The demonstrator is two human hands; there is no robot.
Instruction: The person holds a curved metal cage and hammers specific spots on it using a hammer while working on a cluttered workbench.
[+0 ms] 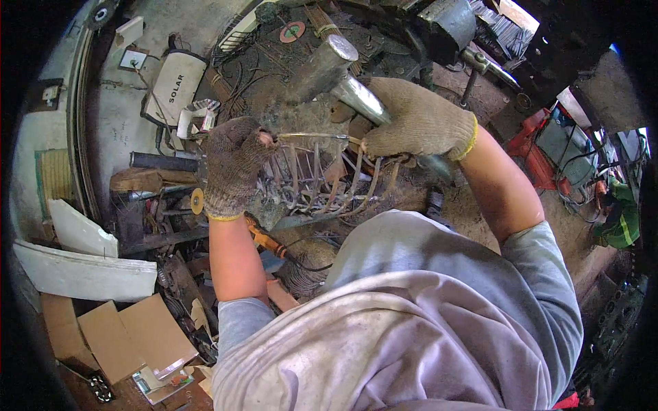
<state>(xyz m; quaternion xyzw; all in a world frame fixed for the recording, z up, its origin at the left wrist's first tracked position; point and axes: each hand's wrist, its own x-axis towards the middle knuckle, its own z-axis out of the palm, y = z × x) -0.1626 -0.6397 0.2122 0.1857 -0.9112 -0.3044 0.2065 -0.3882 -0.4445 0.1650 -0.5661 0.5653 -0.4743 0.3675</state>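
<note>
My left hand, in a dirty knitted glove with a yellow cuff, is closed on the left end of a metal wire frame. Several curved bars hang from the frame's top rod, like an open cage. My right hand, gloved the same way, is wrapped round the pipe handle of a hammer. The hammer's thick cylindrical metal head lies beyond the frame, its lower end blurred. Fingers of my right hand come close to the frame's right end; whether they also grip it, I cannot tell.
An orange power tool with a cord lies below my left wrist. Cardboard and white curved panels are at the lower left. A light-coloured panel leans behind. Red equipment stands right; a red disc lies at the back.
</note>
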